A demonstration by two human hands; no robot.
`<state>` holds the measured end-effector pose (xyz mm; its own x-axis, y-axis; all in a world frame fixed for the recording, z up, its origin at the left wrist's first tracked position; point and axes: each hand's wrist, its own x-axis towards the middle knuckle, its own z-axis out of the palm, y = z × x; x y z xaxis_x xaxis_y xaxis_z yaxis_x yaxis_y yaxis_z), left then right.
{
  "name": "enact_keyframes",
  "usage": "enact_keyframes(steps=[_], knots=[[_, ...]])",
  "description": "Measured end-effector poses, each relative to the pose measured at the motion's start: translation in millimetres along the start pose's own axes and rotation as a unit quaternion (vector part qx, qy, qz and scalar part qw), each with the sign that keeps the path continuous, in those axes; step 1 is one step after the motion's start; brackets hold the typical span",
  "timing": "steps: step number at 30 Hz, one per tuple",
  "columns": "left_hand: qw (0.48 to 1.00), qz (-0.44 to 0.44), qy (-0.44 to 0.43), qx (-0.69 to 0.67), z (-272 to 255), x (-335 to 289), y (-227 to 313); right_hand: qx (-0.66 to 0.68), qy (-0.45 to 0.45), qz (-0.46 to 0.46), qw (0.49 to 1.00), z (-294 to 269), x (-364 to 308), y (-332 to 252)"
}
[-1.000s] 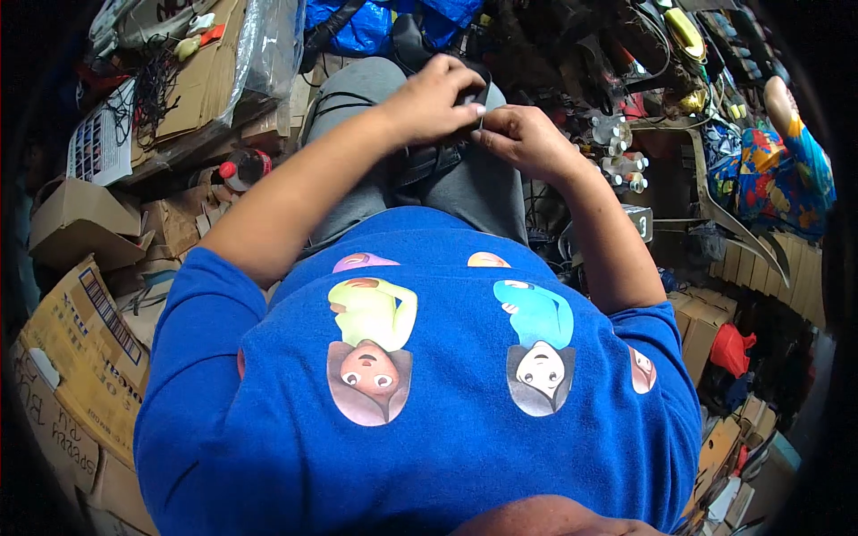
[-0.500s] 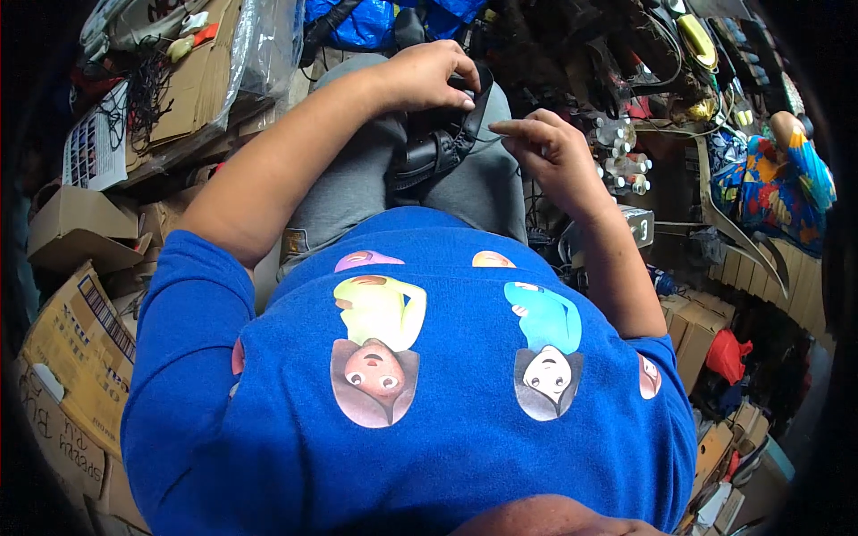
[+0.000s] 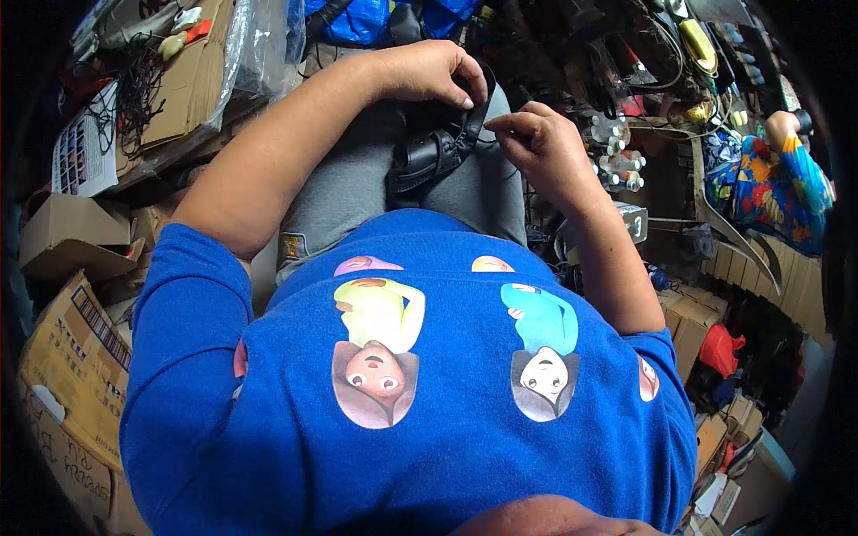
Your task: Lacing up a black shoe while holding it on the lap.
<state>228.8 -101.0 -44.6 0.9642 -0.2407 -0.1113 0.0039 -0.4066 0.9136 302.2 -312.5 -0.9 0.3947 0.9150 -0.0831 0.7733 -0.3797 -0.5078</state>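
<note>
A black leather shoe rests across my grey-trousered thighs, its rounded end towards my belly. Over its far part lies my left hand, fingers curled down on the shoe's upper edge and partly hiding it. Close to the shoe's right edge is my right hand, closed in a pinch with the index finger stretched towards the shoe. Whatever thin thing those fingertips may hold is too small to make out.
Small clear bottles with white caps stand right of my knee. Beyond them is a person in a colourful sleeve. A curved metal blade lies nearer. Cardboard boxes and a plastic-covered stack crowd the left; blue bags lie ahead.
My right hand has come slightly left, its fingertips nearer the shoe's edge. A thin dark strand showed between those fingers and the shoe before. My left hand stays on the shoe.
</note>
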Motion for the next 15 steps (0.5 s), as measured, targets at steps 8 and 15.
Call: enact_keyframes(steps=[8, 15], knots=[[1.0, 0.01, 0.009, -0.008, 0.9, -0.3, -6.5, -0.089, 0.025, -0.013, 0.996, 9.2, -5.4, -15.6], [0.998, 0.034, -0.006, 0.045, -0.2, -2.3, -10.1, 0.141, -0.052, 0.054, 0.987, 13.0, 3.4, 28.5]])
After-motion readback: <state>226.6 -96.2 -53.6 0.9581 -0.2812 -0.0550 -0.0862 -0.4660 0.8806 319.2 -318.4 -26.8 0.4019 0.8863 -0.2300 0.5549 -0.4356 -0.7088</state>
